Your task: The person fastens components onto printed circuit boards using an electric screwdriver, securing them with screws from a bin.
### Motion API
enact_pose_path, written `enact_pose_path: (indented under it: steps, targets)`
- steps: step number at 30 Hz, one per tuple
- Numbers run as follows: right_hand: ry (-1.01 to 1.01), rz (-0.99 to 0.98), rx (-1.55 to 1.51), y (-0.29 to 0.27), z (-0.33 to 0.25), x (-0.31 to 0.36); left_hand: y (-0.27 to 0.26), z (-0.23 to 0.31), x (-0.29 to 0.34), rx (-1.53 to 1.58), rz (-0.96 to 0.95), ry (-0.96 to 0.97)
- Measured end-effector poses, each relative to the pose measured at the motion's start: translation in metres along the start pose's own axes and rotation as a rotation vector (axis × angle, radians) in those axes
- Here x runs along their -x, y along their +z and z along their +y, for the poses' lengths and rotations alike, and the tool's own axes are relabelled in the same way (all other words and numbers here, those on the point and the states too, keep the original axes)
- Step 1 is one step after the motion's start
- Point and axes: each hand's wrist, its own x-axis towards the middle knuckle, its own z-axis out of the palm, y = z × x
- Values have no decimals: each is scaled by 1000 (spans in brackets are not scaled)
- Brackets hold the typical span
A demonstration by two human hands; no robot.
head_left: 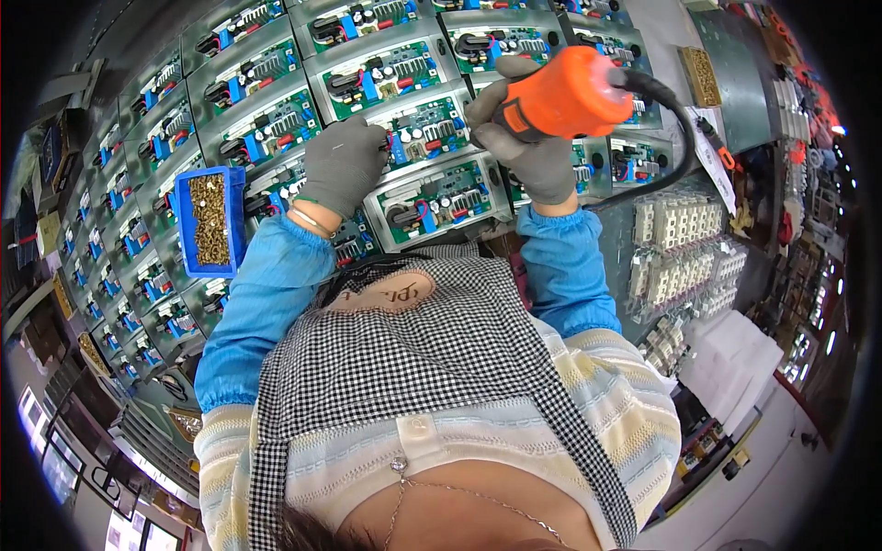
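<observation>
My right hand (537, 151), in a grey glove, is wrapped round an orange electric screwdriver (574, 92) with a thick black cord. The tool lies tilted over the boards, and its tip is hidden behind my hand. My left hand (344, 165), gloved in grey too, has its fingers drawn together at the left part of a green circuit board (427, 124) in a metal tray. Whatever those fingertips hold is too small to make out. Nearer to me sits another circuit board (446, 197) in its tray. Left of my left wrist, a blue bin (186, 230) holds many small brass-coloured screws (211, 216).
Rows of similar boards in metal trays (262, 78) cover the bench to the left and far side. On the right lie stacked white plastic parts (684, 225), an orange-and-black handled tool (721, 151) and a box of small brass-coloured pieces (701, 75). The black cord (689, 138) loops down on the right.
</observation>
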Motion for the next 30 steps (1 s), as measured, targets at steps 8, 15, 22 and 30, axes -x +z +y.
enact_pose_path:
  steps: [8, 15, 22, 30]
  targets:
    - [-7, -32, -134, -4, -24, -2, -13, -6, 2, 358, -37, -95]
    - [-445, 254, -329, 4, -64, -38, -13, 2, 4, 2053, -152, -393]
    - [-317, 424, -394, 22, -53, -35, 5, 0, 8, 2152, -161, -296]
    - [-328, 401, -497, 22, -43, -32, 15, 1, 8, 2288, -261, -329]
